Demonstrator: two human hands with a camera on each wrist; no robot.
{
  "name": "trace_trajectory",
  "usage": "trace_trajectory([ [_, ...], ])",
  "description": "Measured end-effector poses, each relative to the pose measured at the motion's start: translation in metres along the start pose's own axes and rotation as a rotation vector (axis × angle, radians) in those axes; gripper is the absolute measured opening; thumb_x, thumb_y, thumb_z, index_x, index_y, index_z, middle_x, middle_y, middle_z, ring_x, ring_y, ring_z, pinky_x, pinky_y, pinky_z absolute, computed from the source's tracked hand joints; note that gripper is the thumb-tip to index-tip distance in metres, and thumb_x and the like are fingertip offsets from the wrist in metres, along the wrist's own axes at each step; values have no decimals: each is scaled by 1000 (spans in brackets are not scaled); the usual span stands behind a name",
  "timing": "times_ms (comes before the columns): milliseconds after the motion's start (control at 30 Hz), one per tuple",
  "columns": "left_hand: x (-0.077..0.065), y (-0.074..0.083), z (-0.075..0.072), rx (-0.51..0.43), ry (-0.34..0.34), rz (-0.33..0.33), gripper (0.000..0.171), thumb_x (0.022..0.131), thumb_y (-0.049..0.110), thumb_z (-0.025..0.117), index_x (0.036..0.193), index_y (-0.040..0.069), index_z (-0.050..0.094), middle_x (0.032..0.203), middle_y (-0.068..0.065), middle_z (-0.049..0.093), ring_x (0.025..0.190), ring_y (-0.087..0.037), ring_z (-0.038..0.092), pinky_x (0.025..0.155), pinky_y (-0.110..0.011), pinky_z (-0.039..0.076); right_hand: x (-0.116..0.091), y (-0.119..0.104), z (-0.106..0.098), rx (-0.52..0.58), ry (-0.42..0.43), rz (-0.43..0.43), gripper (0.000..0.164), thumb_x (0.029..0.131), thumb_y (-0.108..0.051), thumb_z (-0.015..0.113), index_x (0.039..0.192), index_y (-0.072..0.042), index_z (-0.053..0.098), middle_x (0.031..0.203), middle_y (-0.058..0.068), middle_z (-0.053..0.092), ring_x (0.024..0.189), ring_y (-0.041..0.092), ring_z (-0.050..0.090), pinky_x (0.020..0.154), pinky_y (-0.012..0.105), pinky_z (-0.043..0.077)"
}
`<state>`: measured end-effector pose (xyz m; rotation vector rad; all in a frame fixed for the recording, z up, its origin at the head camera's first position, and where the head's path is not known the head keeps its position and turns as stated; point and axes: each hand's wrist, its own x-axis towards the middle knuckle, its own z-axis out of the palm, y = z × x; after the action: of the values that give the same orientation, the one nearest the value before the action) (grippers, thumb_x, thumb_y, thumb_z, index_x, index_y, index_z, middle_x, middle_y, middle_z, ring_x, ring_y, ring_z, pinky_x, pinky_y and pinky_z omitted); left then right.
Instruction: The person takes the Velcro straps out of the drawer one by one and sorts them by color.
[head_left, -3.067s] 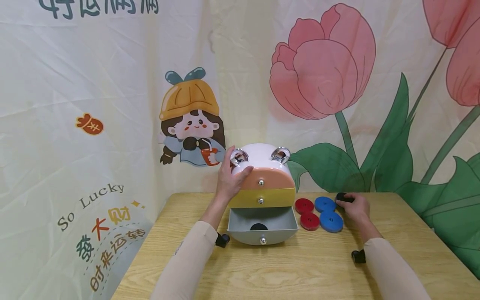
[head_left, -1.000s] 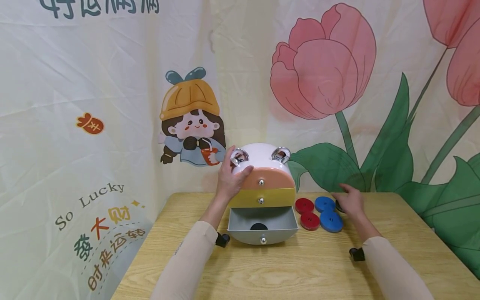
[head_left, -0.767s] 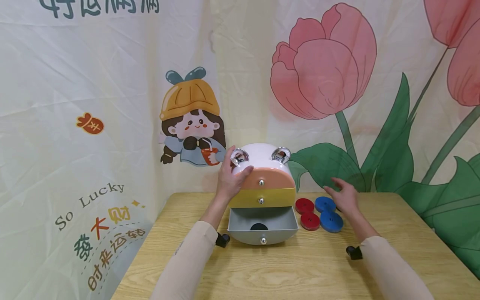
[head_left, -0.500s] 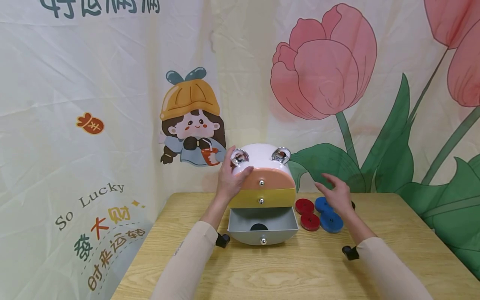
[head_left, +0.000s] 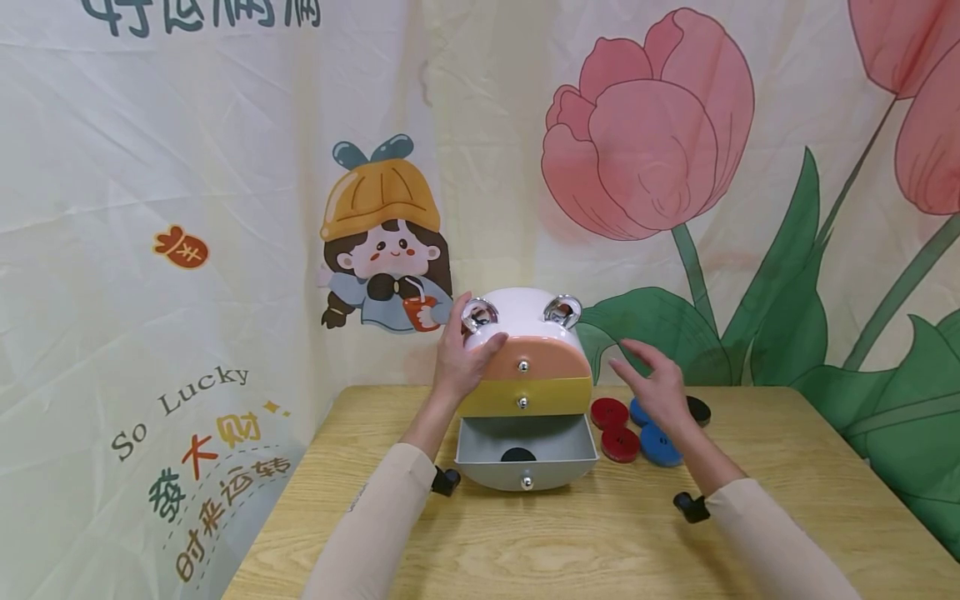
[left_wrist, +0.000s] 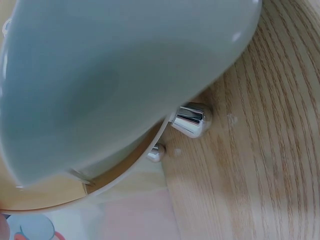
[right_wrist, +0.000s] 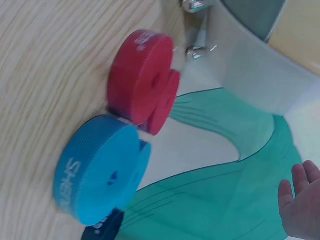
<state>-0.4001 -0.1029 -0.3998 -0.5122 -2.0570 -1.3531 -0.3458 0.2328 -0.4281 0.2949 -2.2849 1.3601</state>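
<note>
My left hand (head_left: 459, 358) grips the left side of a small frog-shaped drawer cabinet (head_left: 517, 312), its thumb on the orange front. The bottom grey drawer (head_left: 480, 473) is pulled out, and a black round thing (head_left: 518, 455) lies inside, partly hidden by the drawer front. To the cabinet's right, my right hand (head_left: 660, 385) hovers above the rolls with its fingers extended, holding nothing. Under it lie two blue tape rolls (head_left: 660, 448), one mostly covered by the hand. Two red tape rolls (head_left: 620, 445) sit nearer the cabinet. A black tape roll (head_left: 699, 411) rests beyond the wrist.
The wooden table (head_left: 517, 546) carries everything, with a printed curtain (head_left: 495, 167) behind it. Close to the left wrist camera, the grey drawer's underside (left_wrist: 125, 55) overhangs the tabletop, and silver feet (left_wrist: 192, 120) support the cabinet.
My right hand pinched the black tape roll earlier, then let it go on the table beside the blue ones. It has since moved left towards the cabinet. My left hand stays put.
</note>
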Motion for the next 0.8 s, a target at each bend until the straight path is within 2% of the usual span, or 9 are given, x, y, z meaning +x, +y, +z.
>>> trace_trajectory([
  [133, -1, 0, 0, -2, -1, 2, 102, 83, 74, 72, 162, 24, 31, 153, -9, 51, 132, -30, 55, 109, -53, 51, -3, -13, 4, -3, 1, -29, 54, 100, -44, 69, 145, -15, 61, 151, 11, 57, 141, 35, 50, 112, 61, 44],
  [367, -1, -1, -1, 3, -2, 5, 100, 84, 72, 72, 162, 26, 30, 155, -8, 50, 133, -29, 55, 109, -53, 50, -6, -31, 11, -27, 3, -134, 50, 99, -36, 72, 144, -16, 62, 149, 11, 59, 137, 33, 53, 111, 64, 44],
  [567, -2, 0, 0, 7, 0, 0, 97, 84, 73, 72, 162, 33, 30, 153, -8, 51, 132, -29, 56, 109, -52, 51, -9, -40, 14, -25, -1, -161, 49, 98, -32, 74, 143, -16, 63, 148, 10, 60, 134, 32, 55, 110, 62, 46],
  [700, -1, 0, 0, 3, 1, 4, 99, 84, 73, 72, 162, 28, 31, 154, -8, 51, 132, -29, 55, 109, -53, 50, -10, -45, 14, -19, -16, -183, 48, 98, -29, 74, 142, -15, 64, 146, 11, 61, 130, 31, 56, 108, 60, 48],
  [800, -1, 1, 0, 0, -3, -2, 98, 84, 72, 73, 162, 29, 30, 155, -8, 50, 133, -29, 55, 110, -54, 50, -12, -49, 16, -9, -38, -204, 48, 98, -28, 74, 143, -15, 64, 147, 9, 61, 129, 30, 57, 107, 61, 49],
])
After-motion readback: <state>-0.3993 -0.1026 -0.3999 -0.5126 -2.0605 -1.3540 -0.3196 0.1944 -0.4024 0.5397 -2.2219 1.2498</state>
